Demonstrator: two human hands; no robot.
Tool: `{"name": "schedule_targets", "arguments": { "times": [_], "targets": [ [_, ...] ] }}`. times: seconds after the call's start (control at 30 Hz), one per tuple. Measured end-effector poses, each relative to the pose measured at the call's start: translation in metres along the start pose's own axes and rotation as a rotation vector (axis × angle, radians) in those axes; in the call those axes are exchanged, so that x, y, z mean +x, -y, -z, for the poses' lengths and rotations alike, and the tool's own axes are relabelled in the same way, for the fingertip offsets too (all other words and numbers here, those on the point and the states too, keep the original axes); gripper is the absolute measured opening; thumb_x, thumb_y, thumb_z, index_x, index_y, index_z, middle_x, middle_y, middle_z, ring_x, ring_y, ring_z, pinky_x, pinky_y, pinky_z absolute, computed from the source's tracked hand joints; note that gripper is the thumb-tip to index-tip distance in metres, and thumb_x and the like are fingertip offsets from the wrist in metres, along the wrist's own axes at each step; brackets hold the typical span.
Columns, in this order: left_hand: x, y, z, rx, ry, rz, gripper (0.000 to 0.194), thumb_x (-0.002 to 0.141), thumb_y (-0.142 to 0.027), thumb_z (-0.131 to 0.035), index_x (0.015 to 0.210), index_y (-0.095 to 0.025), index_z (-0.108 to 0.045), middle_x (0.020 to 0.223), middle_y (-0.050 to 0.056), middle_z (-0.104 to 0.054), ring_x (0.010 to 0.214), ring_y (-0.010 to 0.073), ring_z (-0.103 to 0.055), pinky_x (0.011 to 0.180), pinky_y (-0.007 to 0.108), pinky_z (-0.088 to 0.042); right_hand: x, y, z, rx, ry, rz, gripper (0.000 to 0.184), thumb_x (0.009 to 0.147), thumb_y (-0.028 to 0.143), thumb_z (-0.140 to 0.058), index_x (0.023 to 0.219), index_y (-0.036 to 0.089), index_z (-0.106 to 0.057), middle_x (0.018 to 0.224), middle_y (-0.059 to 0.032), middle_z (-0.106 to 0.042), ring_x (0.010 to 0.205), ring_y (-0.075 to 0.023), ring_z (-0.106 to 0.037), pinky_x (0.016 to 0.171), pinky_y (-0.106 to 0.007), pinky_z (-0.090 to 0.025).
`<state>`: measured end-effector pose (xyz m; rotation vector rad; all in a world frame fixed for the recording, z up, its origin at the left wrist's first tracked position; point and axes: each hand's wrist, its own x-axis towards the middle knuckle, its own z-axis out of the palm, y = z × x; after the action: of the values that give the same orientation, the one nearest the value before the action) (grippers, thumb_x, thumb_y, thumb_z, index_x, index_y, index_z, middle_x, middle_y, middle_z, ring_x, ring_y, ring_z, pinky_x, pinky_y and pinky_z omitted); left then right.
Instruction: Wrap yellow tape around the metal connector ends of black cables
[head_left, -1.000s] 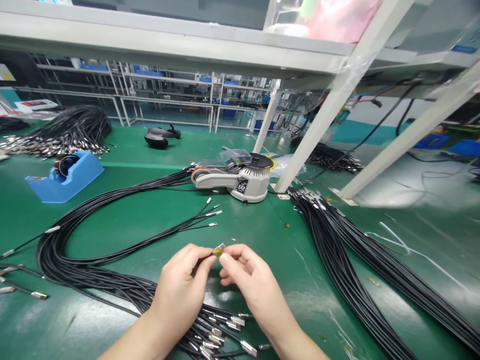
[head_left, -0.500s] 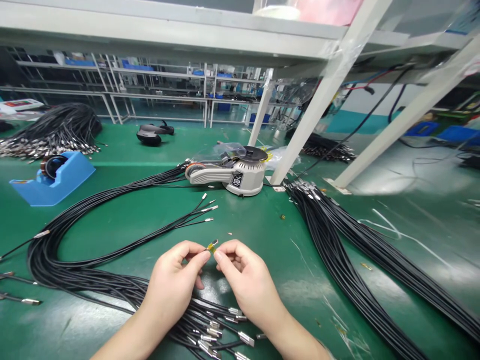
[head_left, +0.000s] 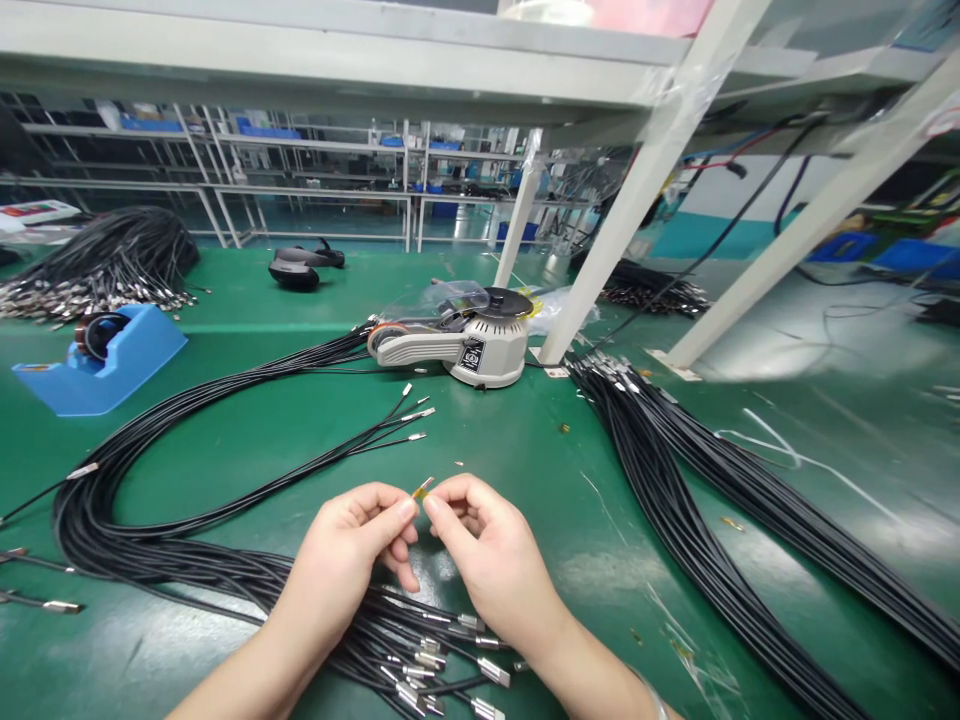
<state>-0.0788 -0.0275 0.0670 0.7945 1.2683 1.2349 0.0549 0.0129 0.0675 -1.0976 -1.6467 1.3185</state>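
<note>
My left hand [head_left: 352, 560] and my right hand [head_left: 480, 555] meet fingertip to fingertip over the green table [head_left: 525, 470]. Together they pinch a small metal cable tip wrapped in amber tape [head_left: 421, 488], which pokes up between the thumbs and forefingers. Both hands are closed in a pinch. Beneath my wrists lies a bundle of black cables with metal ends [head_left: 420, 660]. A few more cable ends [head_left: 412, 415] lie just beyond my hands.
A grey tape dispenser machine [head_left: 465, 345] stands at mid-table. A blue tape holder [head_left: 97, 355] sits at the left, with a cable heap [head_left: 105, 260] behind it. Another long black cable bundle [head_left: 697, 480] runs down the right. White frame posts [head_left: 622, 210] rise behind.
Both hands have drifted slightly up and left in view, staying pinched on the taped tip. The tip shows less above the fingers than before.
</note>
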Motion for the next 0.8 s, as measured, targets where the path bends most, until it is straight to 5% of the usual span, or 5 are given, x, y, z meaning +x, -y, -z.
{"name": "schedule_targets", "arguments": {
  "times": [0.8],
  "targets": [
    [0.0050, 0.0037, 0.0090, -0.265, 0.211, 0.078, 0.023, 0.074, -0.030, -0.066, 0.063, -0.011, -0.060, 0.050, -0.002, -0.052, 0.038, 0.0076, -0.049, 0.040, 0.020, -0.045, -0.0009, -0.0002, -0.0019, 0.012, 0.011, 0.063, 0.016, 0.083, 0.030, -0.056, 0.072, 0.019, -0.059, 0.078, -0.0039, -0.064, 0.071, -0.0165, -0.060, 0.068, -0.028, -0.049]
  ]
}}
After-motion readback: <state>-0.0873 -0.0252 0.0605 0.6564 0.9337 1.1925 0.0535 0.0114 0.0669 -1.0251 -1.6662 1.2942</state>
